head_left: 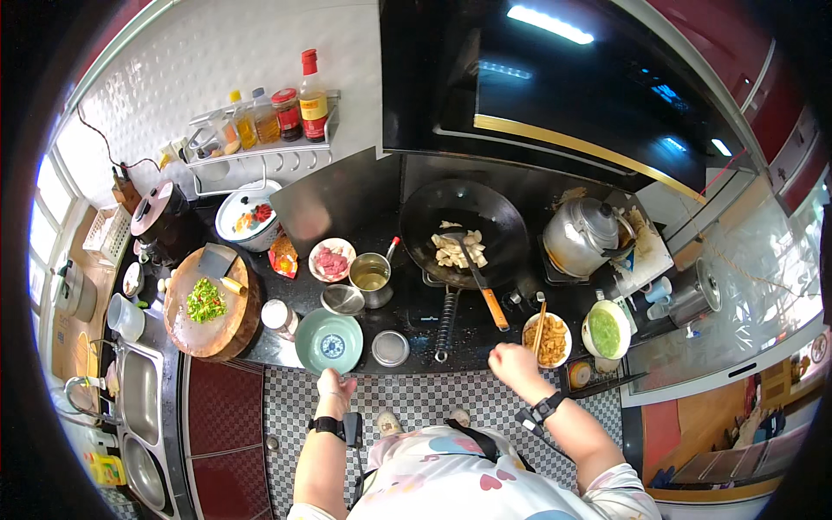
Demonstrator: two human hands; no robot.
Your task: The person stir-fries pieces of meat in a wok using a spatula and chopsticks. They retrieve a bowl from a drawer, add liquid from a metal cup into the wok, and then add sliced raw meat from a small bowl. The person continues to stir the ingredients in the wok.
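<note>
My left hand (pixel 335 390) is at the near rim of a celadon-green bowl (pixel 330 341) with a blue motif in its base. The fingertips meet the rim, but whether they grip it cannot be seen. My right hand (pixel 515 367) is curled up in front of the counter, with nothing visible in it. Just beyond it ends the wooden handle of a wok spatula (pixel 491 302). The spatula rests in a black wok (pixel 416 221) on the stove, its blade among pale sliced pieces of food (pixel 455 250). Beside my right hand stands a bowl of browned chunks (pixel 554 338) with chopsticks (pixel 539 328) across it.
A cleaver (pixel 218 261) and chopped green and red peppers (pixel 206 300) lie on a round wooden chopping block (pixel 244 325). Raw meat (pixel 331 261), a metal pot (pixel 370 276) and a round lid (pixel 390 349) sit nearby. At right are a kettle (pixel 582 234) and a bowl of green food (pixel 606 330).
</note>
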